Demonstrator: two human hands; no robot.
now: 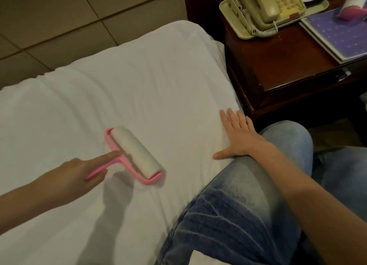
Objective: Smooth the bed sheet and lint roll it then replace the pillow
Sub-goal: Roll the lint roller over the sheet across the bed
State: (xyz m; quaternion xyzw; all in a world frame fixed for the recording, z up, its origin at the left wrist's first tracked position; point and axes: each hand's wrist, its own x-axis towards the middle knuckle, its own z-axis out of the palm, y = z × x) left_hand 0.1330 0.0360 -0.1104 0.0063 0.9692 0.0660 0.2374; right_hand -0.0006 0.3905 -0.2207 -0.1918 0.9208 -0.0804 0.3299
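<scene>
At sheet point(139, 97) edge, right hand point(238, 136) flat; left hand point(79, 174) grips lint roller point(136, 152).

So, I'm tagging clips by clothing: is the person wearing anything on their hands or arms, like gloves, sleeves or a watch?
No. The left hand and right hand are bare: no gloves, rings or watch in view, and no sleeve comes into the picture. The only clothing visible is faded blue jeans.
</scene>
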